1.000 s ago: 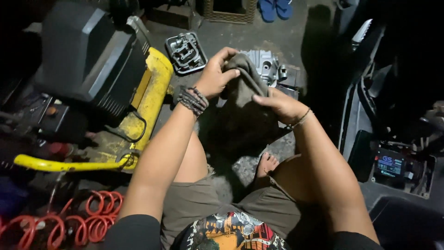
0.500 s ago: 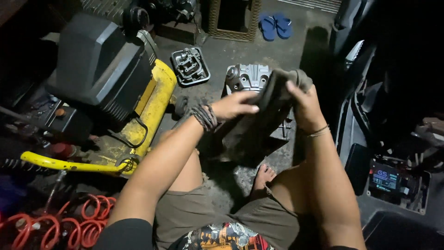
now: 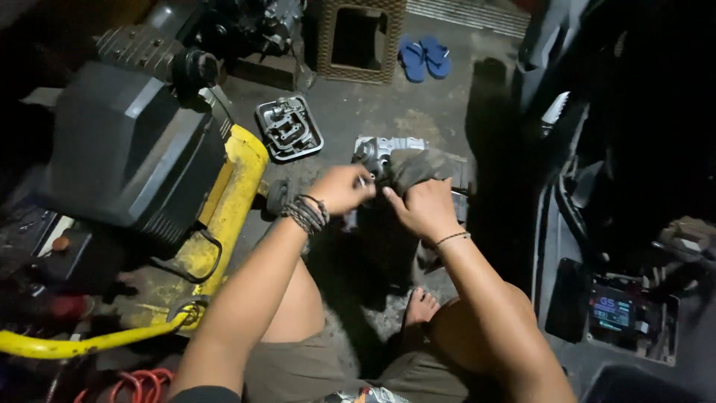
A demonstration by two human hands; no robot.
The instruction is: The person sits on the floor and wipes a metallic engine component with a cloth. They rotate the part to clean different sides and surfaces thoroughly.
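Observation:
My left hand [image 3: 344,188] and my right hand [image 3: 422,209] meet over a grey metal engine part [image 3: 380,151] on the concrete floor. A dark grey rag [image 3: 424,166] is bunched over the part's right side, gripped by my right hand. My left hand's fingers pinch at the rag's edge beside the metal. Beaded bracelets circle my left wrist, a thin band my right.
A yellow air compressor [image 3: 224,209] with a black motor cover [image 3: 127,149] stands at left. A metal cover plate [image 3: 289,128] lies on the floor behind it. Blue sandals [image 3: 424,57] and a woven stool [image 3: 362,37] sit at the back. A dark vehicle body with a small lit screen [image 3: 611,312] is at right.
The rag hung long and spread between both raised hands; now it is gathered into a bunch and both hands have come down onto the engine part.

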